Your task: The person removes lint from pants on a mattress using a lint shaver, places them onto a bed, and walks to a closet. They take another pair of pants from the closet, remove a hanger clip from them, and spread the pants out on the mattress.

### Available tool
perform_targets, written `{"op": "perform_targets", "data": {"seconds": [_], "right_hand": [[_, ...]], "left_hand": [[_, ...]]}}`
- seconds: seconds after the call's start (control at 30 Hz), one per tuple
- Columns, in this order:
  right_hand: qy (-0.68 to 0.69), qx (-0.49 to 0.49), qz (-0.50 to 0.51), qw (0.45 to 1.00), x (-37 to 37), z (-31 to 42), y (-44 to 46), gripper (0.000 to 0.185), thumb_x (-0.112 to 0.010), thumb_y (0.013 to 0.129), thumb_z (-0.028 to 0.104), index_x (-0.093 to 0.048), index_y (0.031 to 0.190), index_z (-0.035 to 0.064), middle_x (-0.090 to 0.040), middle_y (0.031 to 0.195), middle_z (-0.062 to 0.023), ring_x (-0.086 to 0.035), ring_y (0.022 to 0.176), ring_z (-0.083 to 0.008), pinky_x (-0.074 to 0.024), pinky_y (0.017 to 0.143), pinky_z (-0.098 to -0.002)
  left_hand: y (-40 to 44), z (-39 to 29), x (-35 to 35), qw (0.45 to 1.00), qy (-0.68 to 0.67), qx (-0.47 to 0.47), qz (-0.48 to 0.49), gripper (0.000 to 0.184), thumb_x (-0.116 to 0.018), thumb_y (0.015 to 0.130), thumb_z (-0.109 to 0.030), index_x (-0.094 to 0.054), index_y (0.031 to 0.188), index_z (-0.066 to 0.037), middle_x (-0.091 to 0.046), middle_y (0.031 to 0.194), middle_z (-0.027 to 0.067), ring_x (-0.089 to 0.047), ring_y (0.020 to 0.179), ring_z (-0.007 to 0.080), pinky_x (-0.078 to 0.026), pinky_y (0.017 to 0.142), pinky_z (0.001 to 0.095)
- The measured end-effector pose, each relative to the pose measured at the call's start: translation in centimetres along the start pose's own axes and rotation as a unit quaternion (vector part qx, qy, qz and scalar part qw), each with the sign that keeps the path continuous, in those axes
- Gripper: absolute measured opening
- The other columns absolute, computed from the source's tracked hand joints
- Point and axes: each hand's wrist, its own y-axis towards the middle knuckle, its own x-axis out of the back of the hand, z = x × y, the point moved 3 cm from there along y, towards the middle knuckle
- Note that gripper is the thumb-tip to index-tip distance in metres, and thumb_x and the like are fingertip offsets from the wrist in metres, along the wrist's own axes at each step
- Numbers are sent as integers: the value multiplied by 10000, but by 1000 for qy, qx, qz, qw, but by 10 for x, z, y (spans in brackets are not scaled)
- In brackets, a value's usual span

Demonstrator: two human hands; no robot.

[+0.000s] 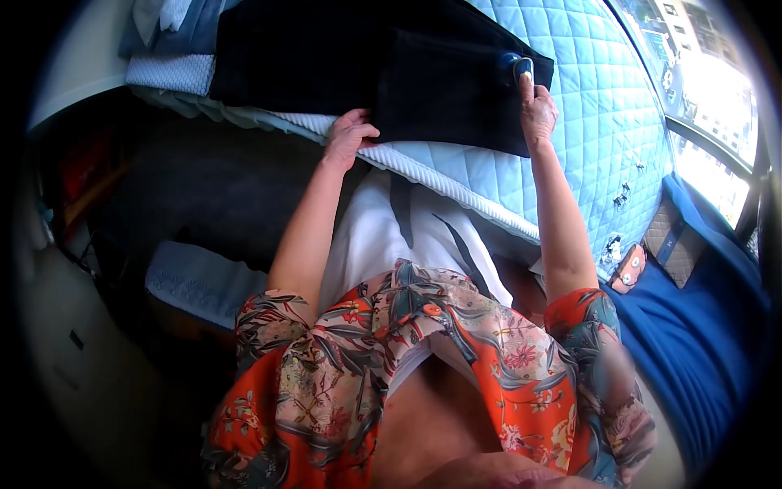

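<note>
Black trousers or a similar dark garment (440, 81) lie spread flat over a light blue quilted bed cover (603, 122). At the garment's front edge, my left hand (350, 137) has its fingers closed on the black cloth. My right hand (538, 110) is wrapped round a small dark blue object with a pale rim (522, 68), which rests against the cloth near the garment's right end. What the object is cannot be made out clearly.
Folded pale and grey-blue fabrics (169, 73) are at the upper left. A blue cloth (684, 326), a brown quilted item (674, 244) and a pink pouch (629, 269) lie at the right, by a bright window (709, 138). A light blue cover (208, 281) lies lower left.
</note>
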Motion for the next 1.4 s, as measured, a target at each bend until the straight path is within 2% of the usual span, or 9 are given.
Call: {"op": "perform_targets", "data": {"seconds": [0.13,0.3,0.43,0.6,0.7,0.9,1.03,1.23,1.4], "right_hand": [[77,-2,7,997,-15,63,-19,532,-491,831,551,-579,782,29,-626,757,-192,-615,742,-369,-474,649,-445],[80,163,128,975,-45,160,-57,474,-533,808,534,-557,830,61,-631,718,-163,-624,717,-341,-491,653,-414],[84,124,63,987,-23,76,-15,488,-518,805,557,-574,820,72,-633,725,-144,-626,712,-332,-480,639,-415],[-41,-68,-31,996,33,-61,39,661,-382,817,658,-600,819,33,-628,829,-201,-592,831,-381,-445,704,-458],[-10,-81,-82,993,20,-51,28,641,-410,815,647,-584,789,31,-625,808,-207,-591,810,-398,-445,699,-466],[59,106,110,986,-20,75,-50,485,-516,817,545,-552,830,61,-625,735,-177,-614,744,-366,-483,666,-425],[51,78,63,994,-5,40,-21,503,-498,824,554,-564,824,55,-624,744,-179,-610,758,-358,-478,657,-416],[-29,-96,-40,994,34,-62,33,668,-405,799,671,-584,760,28,-625,765,-195,-600,795,-373,-454,692,-455],[62,6,83,995,3,45,-36,536,-505,812,566,-582,797,35,-631,759,-178,-617,733,-350,-480,662,-419]], "left_hand": [[4,2,1,1000,-7,13,-5,418,-561,672,49,-534,1084,-13,-609,928,47,-577,787,134,-525,618,275],[8,-2,-2,999,-5,29,-12,424,-564,666,55,-532,1084,-10,-602,939,52,-583,817,155,-560,622,321],[1,-5,-9,1000,-8,21,-22,421,-562,670,52,-532,1086,-3,-598,944,55,-585,821,162,-563,624,324],[6,-8,-8,999,20,19,-17,409,-564,681,39,-534,1087,2,-600,962,62,-587,810,162,-555,631,313],[-3,-19,-19,997,76,15,-18,415,-584,688,19,-532,1100,2,-611,952,64,-584,800,144,-520,658,278],[-6,-54,-45,979,190,-66,-19,500,-674,723,-96,-488,1170,29,-622,965,79,-574,851,134,-449,721,250],[22,-102,-74,968,221,-72,-97,599,-703,739,-135,-429,1240,42,-614,1017,105,-584,904,177,-458,799,295],[54,-105,-77,987,106,-114,-30,366,-646,747,-41,-558,1090,51,-617,1003,128,-594,885,195,-465,812,288],[35,-156,-21,984,65,-153,-60,389,-651,759,-49,-546,1122,44,-605,1045,134,-589,928,218,-455,854,310]]}}
